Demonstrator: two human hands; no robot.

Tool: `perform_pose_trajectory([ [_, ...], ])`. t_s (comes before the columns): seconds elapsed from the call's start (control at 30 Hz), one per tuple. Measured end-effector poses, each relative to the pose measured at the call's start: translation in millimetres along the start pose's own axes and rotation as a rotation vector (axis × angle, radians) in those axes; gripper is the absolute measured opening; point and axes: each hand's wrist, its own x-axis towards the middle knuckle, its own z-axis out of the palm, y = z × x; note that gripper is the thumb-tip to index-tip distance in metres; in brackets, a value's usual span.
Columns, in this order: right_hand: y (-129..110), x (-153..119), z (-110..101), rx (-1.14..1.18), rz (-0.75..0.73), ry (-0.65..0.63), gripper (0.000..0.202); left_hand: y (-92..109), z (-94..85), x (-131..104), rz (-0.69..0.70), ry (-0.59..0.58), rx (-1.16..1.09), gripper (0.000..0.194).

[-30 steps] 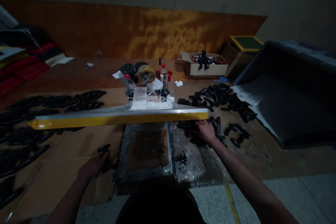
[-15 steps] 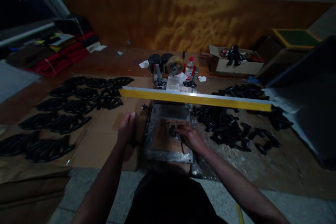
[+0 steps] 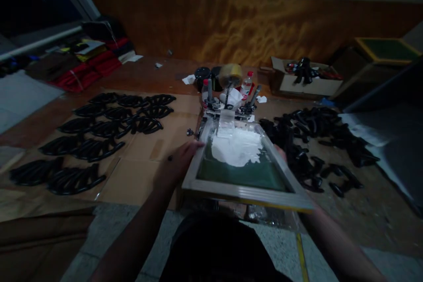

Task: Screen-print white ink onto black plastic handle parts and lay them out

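Observation:
A screen frame [image 3: 238, 191] with green mesh and a patch of white paste [image 3: 234, 147] is tilted, its near edge raised above the work surface. My left hand [image 3: 181, 158] is at the frame's left side, fingers closed around something I cannot make out, with a small dark spot near the wrist side. My right hand [image 3: 280, 152] is at the frame's right side, mostly hidden behind it. A clear scraper block [image 3: 226, 123] stands at the far end of the mesh, by the metal clamps [image 3: 246, 109].
Black curved parts lie in rows [image 3: 89, 147] on cardboard [image 3: 135, 180] at the left. More black parts [image 3: 310, 123] are heaped at the right. Behind stand a tape roll [image 3: 230, 75], a bottle [image 3: 246, 84], dark jars [image 3: 202, 77] and an open carton [image 3: 304, 84].
The screen frame has swung down from near upright, showing its mesh and paste. My right hand has left the small dark piece on the base and moved to the frame's right side.

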Motion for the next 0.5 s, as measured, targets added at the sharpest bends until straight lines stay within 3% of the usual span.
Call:
perform_pose_trajectory([
  [0.1,22.5,24.3,-5.9,0.293,0.281,0.133,0.032,-40.3,12.9,-15.8,-0.141,-0.100,0.071,0.051],
  [0.17,13.1,51.4,-19.8,0.570,0.347,0.225,0.050,-64.9,25.7,-16.3,-0.185,-0.125,0.074,0.061],
  [0.23,-7.9,79.2,-36.5,0.732,0.239,0.195,0.064,-85.1,36.6,-12.0,-0.169,-0.114,0.077,0.065],
  [0.33,-39.9,102.2,-52.4,0.759,0.054,-0.083,0.042,-103.6,44.1,-5.9,-0.118,-0.123,0.054,0.063],
  [0.4,-53.9,96.5,-53.5,0.753,-0.015,-0.229,0.026,-108.1,44.6,-5.0,-0.104,-0.136,0.043,0.062],
  [0.5,-61.1,64.0,-48.8,0.776,-0.186,-0.235,0.023,-107.9,43.9,-6.6,-0.103,-0.120,0.047,0.060],
])
